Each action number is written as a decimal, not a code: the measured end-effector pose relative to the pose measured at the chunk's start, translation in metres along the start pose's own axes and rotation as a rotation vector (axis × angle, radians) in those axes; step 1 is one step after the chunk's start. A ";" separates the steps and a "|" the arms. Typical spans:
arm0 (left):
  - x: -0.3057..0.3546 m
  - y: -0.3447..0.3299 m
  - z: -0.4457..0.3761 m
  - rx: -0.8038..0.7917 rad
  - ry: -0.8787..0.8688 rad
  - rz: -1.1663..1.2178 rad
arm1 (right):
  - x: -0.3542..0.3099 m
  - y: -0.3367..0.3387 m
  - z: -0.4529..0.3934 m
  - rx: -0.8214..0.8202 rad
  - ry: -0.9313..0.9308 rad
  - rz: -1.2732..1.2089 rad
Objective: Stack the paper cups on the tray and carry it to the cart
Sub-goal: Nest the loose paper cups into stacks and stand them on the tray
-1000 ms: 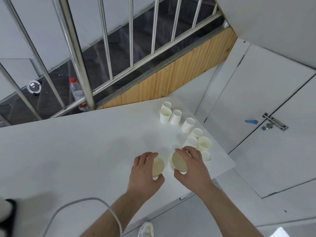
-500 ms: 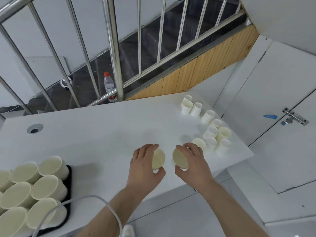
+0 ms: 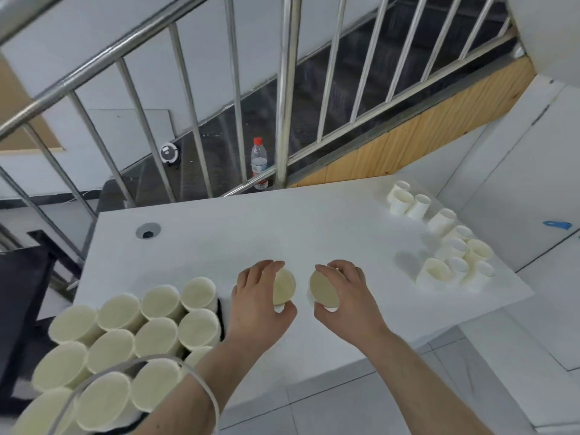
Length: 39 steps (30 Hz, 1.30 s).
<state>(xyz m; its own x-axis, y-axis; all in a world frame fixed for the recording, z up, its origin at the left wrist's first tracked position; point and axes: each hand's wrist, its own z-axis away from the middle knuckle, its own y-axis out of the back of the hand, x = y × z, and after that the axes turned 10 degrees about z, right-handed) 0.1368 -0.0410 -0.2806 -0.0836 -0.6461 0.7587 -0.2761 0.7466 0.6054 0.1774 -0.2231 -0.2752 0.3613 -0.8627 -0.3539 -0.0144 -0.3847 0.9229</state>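
A white counter (image 3: 314,233) fills the middle, with a round grey grommet hole (image 3: 148,231) toward ten o'clock. Past its far edge, at twelve o'clock, a steel railing (image 3: 284,89) fences off a dark stairwell. A clear bottle with a red cap (image 3: 259,161) stands behind the bars, and a round white device (image 3: 169,152), perhaps a robot vacuum, sits at eleven o'clock. A wooden plank skirting (image 3: 417,136) runs toward two o'clock. White panels (image 3: 518,196) rise at three o'clock, one bearing a blue mark (image 3: 557,224). Pale grey floor tiles (image 3: 439,387) lie at five o'clock.
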 end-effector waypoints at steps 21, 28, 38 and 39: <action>-0.142 0.141 0.022 0.099 0.308 -0.153 | -0.178 -0.098 -0.057 -0.200 0.242 -0.046; -0.156 0.135 0.008 0.033 0.373 -0.171 | -0.181 -0.116 -0.075 -0.248 0.229 0.021; -0.175 0.123 -0.001 -0.107 0.437 -0.261 | -0.182 -0.137 -0.087 -0.383 0.215 0.069; -0.176 0.123 -0.001 -0.108 0.434 -0.271 | -0.183 -0.137 -0.089 -0.393 0.216 0.080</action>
<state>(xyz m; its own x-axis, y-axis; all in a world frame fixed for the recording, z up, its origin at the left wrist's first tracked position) 0.1190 0.1648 -0.3397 0.3876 -0.7100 0.5879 -0.1310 0.5888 0.7976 0.1960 0.0163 -0.3236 0.5605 -0.7800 -0.2783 0.2899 -0.1300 0.9482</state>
